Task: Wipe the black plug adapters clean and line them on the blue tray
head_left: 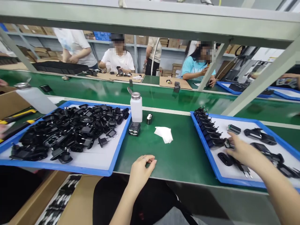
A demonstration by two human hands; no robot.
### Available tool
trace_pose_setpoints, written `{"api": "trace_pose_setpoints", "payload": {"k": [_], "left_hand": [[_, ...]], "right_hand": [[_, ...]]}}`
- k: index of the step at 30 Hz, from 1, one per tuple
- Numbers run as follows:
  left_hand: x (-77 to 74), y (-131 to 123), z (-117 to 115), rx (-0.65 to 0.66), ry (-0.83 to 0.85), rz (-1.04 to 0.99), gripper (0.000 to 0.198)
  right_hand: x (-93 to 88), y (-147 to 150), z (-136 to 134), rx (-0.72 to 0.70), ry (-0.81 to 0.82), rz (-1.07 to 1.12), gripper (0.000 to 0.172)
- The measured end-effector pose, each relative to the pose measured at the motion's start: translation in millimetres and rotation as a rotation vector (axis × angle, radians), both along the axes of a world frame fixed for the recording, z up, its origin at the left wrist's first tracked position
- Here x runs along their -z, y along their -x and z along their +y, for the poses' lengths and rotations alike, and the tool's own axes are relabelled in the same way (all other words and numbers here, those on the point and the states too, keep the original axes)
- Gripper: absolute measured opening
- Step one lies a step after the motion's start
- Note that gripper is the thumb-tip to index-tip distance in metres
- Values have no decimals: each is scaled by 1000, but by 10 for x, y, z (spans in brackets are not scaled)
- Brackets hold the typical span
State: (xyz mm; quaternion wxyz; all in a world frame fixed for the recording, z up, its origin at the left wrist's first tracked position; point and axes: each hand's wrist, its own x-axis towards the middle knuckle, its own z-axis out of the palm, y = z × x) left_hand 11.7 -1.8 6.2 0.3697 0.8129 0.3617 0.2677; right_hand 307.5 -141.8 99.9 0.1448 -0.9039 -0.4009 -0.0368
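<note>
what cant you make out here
Head view: whether the right hand grips the black piece; its fingers partly cover the contact.
Head view: near right corner of right tray, cut off by right edge.
Head view: anything under the black plugs in the left tray, hidden by them.

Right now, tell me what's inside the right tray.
The right tray holds a row of black plugs along its left edge, plus loose black parts. Whatever lies directly beneath the right hand and forearm is covered.
</note>
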Motion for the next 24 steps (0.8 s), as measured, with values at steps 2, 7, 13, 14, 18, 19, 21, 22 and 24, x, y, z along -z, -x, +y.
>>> {"api": "trace_pose_setpoints", "payload": {"k": [2,7,13,14,18,19,21,22,24], "left_hand": [[-5,0,-15,9,-28,3,16],[-10,22,-45,-1,-60,-55,16],[-54,238,-160,34,-75,-107,18],[-71,302,-168,22,-86,-115,18],[-200,648,-45,-265,-155,-164,16],[-244,737,16,-381,-158,-174,16],[-331,869,134,-572,-137,-185,16],[-367,896,175,-618,-119,-187,17],[-406,856,205,-587,-64,-183,19]], "right_hand": [[-205,122,212,-65,-19,-96,49],[-247,634,1376,-660,138,46,53],[201,912,2475,-922,288,83,63],[228,912,2544,-958,284,68,57],[217,902,2564,-1000,236,33,33],[203,920,2515,-1001,223,33,30],[188,999,2357,-1017,202,68,26],[192,1059,2255,-1039,200,98,25],[225,1203,2030,-1107,214,160,25]]}}
